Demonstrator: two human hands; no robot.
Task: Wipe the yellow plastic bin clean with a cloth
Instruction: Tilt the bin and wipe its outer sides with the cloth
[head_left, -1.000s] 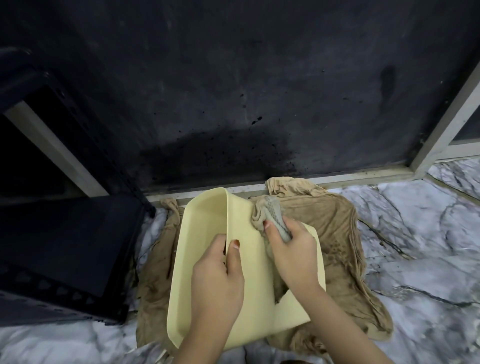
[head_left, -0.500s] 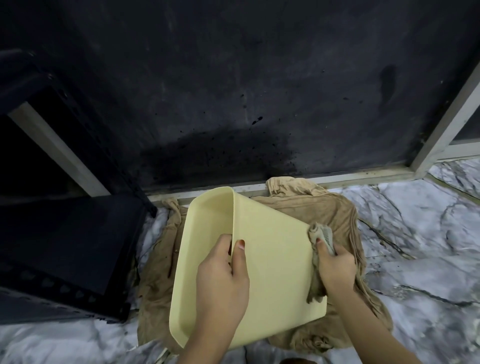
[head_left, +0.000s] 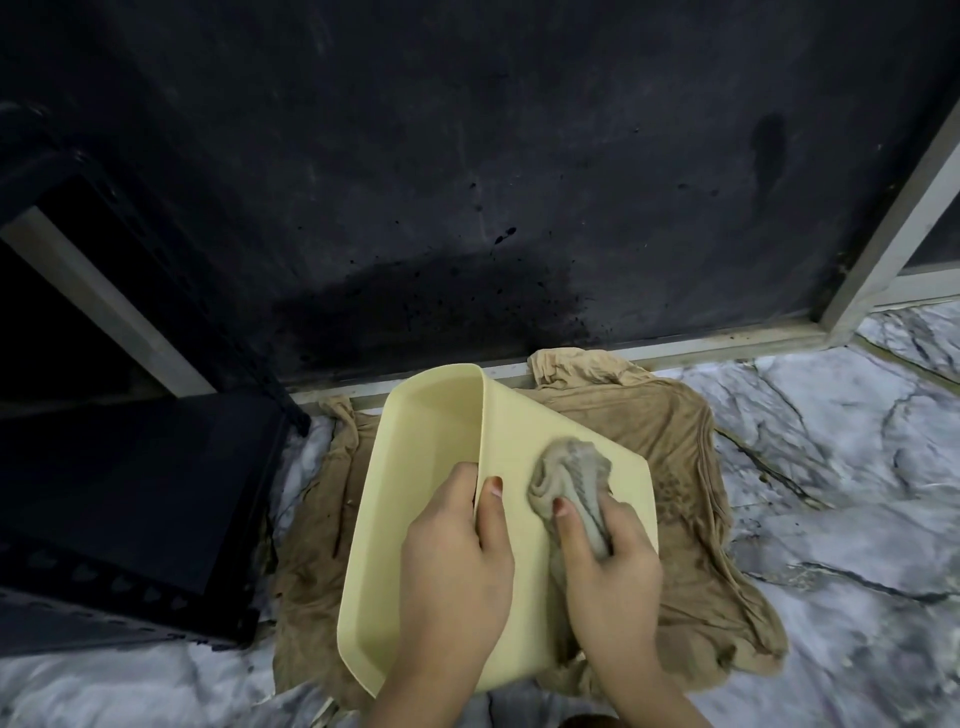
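The yellow plastic bin (head_left: 415, 467) lies tipped on its side on a brown cloth, its open mouth to the left and one outer wall facing up. My left hand (head_left: 457, 561) grips the bin's upper rim, thumb on the outer wall and fingers inside. My right hand (head_left: 608, 561) holds a bunched grey cloth (head_left: 571, 478) and presses it on the middle of that outer wall.
A crumpled brown floor cloth (head_left: 691, 519) is spread under the bin on a marbled grey floor (head_left: 831, 493). A dark stained wall (head_left: 467, 182) with a pale baseboard stands right behind. A black box-like object (head_left: 130, 509) sits close on the left.
My right hand swept the grey cloth from the bin's upper middle to its right edge, then back to the middle of the wall. My left hand kept its grip on the rim.
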